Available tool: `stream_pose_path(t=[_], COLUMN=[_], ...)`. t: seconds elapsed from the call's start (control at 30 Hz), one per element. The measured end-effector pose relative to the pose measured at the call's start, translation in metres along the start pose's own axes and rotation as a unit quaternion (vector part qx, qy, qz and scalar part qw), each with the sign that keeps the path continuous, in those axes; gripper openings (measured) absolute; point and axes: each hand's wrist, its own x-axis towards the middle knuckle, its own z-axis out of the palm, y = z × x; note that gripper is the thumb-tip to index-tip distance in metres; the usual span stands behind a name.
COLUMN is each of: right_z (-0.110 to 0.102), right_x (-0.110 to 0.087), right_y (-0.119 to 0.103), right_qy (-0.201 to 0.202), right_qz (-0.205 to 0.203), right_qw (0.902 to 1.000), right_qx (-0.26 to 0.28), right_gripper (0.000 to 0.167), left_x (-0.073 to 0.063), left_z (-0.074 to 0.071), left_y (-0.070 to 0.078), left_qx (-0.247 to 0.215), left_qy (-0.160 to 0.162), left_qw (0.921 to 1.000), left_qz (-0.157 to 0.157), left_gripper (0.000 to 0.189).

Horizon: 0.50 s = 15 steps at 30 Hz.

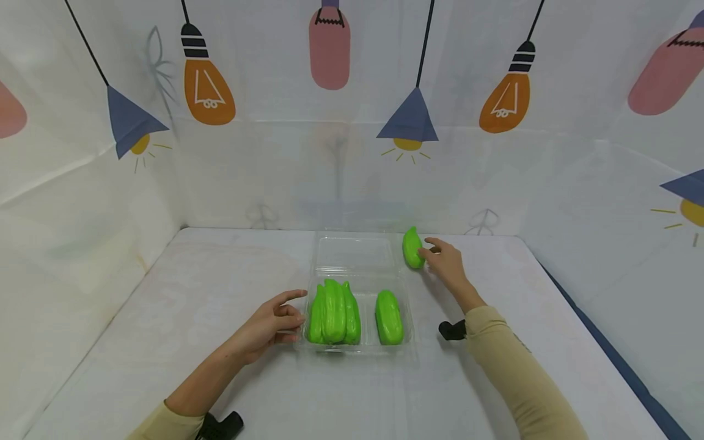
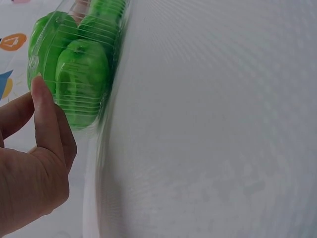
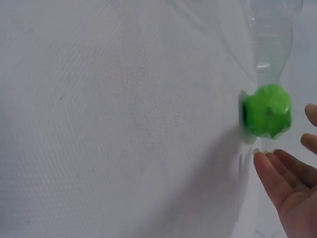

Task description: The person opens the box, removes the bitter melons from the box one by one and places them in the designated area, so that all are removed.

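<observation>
A clear plastic clamshell box (image 1: 365,348) lies with its lid (image 1: 354,250) folded back. Three green ridged vegetables (image 1: 334,311), shaped like long peppers, are side by side in its left part. Another green vegetable (image 1: 389,318) is in the right part. At the box's left rim is my left hand (image 1: 272,327), fingers loosely bent, with a fingertip (image 2: 38,82) against the edge in the left wrist view. Beyond the box's right side, a loose green vegetable (image 1: 412,248) is on the table. My right hand (image 1: 447,263) reaches beside it, fingers spread apart around its near end (image 3: 269,111).
The white-covered table (image 1: 220,269) meets a patterned cloth backdrop (image 1: 264,159) at its back edge. Black wrist mounts (image 1: 452,330) stick out from both forearms. A dark blue strip (image 1: 605,354) runs along the right side.
</observation>
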Motion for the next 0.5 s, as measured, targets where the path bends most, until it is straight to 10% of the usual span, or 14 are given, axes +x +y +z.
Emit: stream_pose_path(t=[0.5], right_z=[-0.013], right_x=[-0.015], right_y=[-0.026], right_qy=[0.002], right_qz=[-0.040], right_qw=[0.9972], right_qx=[0.063], right_gripper=[0.050], left_x=[-0.001], left_z=[0.000], left_y=[0.001], left_qx=[0.001], left_qy=[-0.005], left_qw=[1.0000], left_qz=[0.004], left_gripper=[0.071])
